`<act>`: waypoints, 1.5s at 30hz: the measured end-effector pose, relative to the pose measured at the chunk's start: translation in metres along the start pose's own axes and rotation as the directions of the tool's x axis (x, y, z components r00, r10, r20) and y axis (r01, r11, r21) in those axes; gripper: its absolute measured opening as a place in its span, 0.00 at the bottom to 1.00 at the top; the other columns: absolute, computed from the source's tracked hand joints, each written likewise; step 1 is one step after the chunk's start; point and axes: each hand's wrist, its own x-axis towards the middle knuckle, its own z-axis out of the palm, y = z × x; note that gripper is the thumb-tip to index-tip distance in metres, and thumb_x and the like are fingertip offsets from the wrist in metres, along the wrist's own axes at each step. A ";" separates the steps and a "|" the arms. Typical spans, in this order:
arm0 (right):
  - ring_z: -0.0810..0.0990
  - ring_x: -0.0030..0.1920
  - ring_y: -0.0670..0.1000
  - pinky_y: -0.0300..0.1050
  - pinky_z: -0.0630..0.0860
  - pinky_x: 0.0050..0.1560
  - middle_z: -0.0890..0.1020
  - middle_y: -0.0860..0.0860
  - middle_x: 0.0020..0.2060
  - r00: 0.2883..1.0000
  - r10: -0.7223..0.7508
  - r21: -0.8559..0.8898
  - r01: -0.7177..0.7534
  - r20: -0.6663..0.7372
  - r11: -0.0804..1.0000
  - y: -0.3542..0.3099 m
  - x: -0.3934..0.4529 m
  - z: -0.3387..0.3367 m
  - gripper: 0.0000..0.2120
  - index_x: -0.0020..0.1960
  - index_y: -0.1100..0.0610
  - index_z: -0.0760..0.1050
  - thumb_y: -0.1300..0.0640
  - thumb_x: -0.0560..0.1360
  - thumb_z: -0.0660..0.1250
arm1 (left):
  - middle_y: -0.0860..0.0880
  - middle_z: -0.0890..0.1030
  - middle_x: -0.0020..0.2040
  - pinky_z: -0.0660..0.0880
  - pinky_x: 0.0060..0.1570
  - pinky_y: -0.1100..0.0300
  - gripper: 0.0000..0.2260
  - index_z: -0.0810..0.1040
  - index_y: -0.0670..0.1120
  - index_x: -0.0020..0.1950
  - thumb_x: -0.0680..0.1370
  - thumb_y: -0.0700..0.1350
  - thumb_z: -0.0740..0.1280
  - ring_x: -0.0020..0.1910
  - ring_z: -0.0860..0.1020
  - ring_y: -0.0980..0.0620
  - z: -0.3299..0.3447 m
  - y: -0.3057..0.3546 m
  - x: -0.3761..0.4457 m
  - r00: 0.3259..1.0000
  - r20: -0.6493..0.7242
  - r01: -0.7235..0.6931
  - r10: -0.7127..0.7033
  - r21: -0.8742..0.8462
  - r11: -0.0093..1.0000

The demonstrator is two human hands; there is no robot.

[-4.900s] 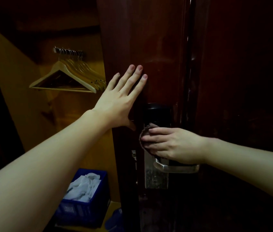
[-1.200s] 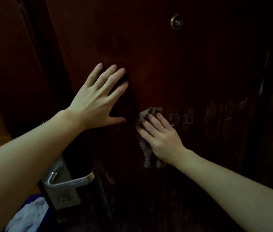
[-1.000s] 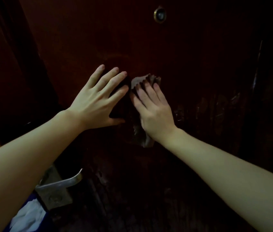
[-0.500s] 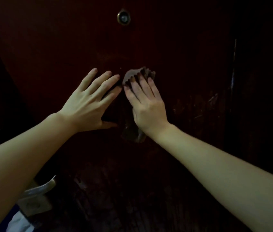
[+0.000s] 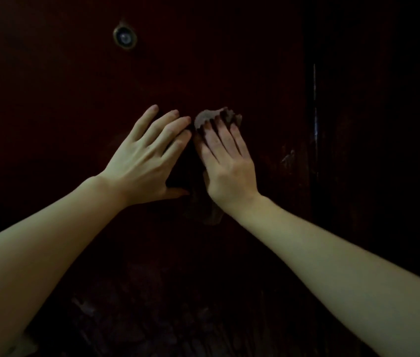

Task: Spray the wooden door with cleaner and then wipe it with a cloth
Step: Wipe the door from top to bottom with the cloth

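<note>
The dark reddish wooden door [image 5: 203,60] fills the view. My left hand [image 5: 147,161] lies flat against it with fingers spread and straight. Just to its right, my right hand [image 5: 226,166] presses a small brownish cloth [image 5: 216,117] flat onto the door with straight fingers. The cloth shows above the fingertips, and a fold hangs below the wrist. The two hands almost touch at the fingertips. No spray bottle is in view.
A brass peephole [image 5: 124,37] sits in the door at upper left. The door's right edge and frame [image 5: 314,119] run vertically at right, with a thin glint of light. Scuffed marks show low on the door.
The view has swung right, so the door handle and blue bin have left the frame. My right hand slid the cloth up the door beside my left hand, where both now stay.
</note>
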 end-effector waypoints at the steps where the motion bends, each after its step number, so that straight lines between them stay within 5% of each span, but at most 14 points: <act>1: 0.69 0.71 0.63 0.60 0.61 0.74 0.75 0.61 0.67 1.000 0.017 0.006 -0.017 0.007 1.000 0.003 -0.012 0.001 0.17 0.65 0.63 0.76 0.62 0.78 0.61 | 0.36 0.66 0.72 0.54 0.74 0.38 0.44 0.67 0.38 0.70 0.66 0.67 0.71 0.72 0.63 0.36 0.000 0.003 0.006 1.000 -0.001 -0.009 0.009 -0.009 1.000; 8: 0.73 0.68 0.62 0.60 0.62 0.73 0.77 0.60 0.64 0.979 -0.068 -0.079 0.084 0.193 0.993 0.049 -0.102 -0.015 0.18 0.66 0.60 0.75 0.62 0.77 0.60 | 0.36 0.66 0.72 0.55 0.73 0.37 0.41 0.69 0.41 0.70 0.68 0.68 0.69 0.72 0.64 0.36 -0.002 0.018 0.032 0.997 0.055 -0.058 0.058 0.000 0.998; 15: 0.63 0.74 0.62 0.58 0.57 0.76 0.71 0.61 0.70 0.991 0.123 -0.030 -0.122 0.043 0.992 0.076 -0.009 -0.024 0.19 0.70 0.63 0.71 0.62 0.79 0.59 | 0.35 0.66 0.72 0.56 0.72 0.37 0.41 0.69 0.41 0.70 0.66 0.66 0.70 0.72 0.64 0.35 -0.005 0.031 0.072 0.996 0.049 -0.070 0.069 0.008 0.998; 23: 0.63 0.74 0.63 0.65 0.63 0.71 0.72 0.62 0.68 0.964 0.218 -0.055 -0.211 0.154 0.976 0.099 -0.126 -0.030 0.22 0.70 0.62 0.67 0.64 0.76 0.61 | 0.37 0.68 0.71 0.57 0.72 0.38 0.42 0.66 0.41 0.71 0.67 0.66 0.69 0.71 0.65 0.37 0.000 0.048 0.094 0.999 0.011 -0.044 0.044 -0.005 0.999; 31: 0.60 0.75 0.62 0.56 0.57 0.76 0.69 0.62 0.71 0.979 0.200 -0.022 -0.200 0.037 0.980 0.121 0.005 -0.040 0.20 0.71 0.64 0.68 0.62 0.80 0.55 | 0.37 0.64 0.74 0.53 0.74 0.41 0.45 0.64 0.40 0.74 0.68 0.70 0.64 0.74 0.61 0.38 0.000 0.054 0.130 1.000 0.000 -0.004 0.004 0.021 1.000; 39: 0.71 0.69 0.61 0.55 0.61 0.75 0.73 0.63 0.68 0.968 0.209 -0.166 -0.186 0.139 0.968 0.133 -0.112 -0.047 0.17 0.67 0.65 0.72 0.64 0.79 0.61 | 0.38 0.61 0.76 0.54 0.74 0.42 0.44 0.64 0.42 0.75 0.69 0.71 0.63 0.76 0.59 0.39 -0.005 0.052 0.147 1.000 -0.003 0.005 -0.005 0.036 0.999; 45: 0.66 0.73 0.62 0.57 0.57 0.76 0.72 0.63 0.69 0.987 0.160 -0.139 -0.159 -0.003 0.977 0.143 0.023 -0.054 0.19 0.69 0.65 0.70 0.65 0.79 0.57 | 0.38 0.64 0.75 0.55 0.73 0.42 0.41 0.67 0.42 0.73 0.69 0.69 0.62 0.75 0.61 0.38 -0.010 0.045 0.160 0.999 -0.018 -0.025 0.026 0.042 0.999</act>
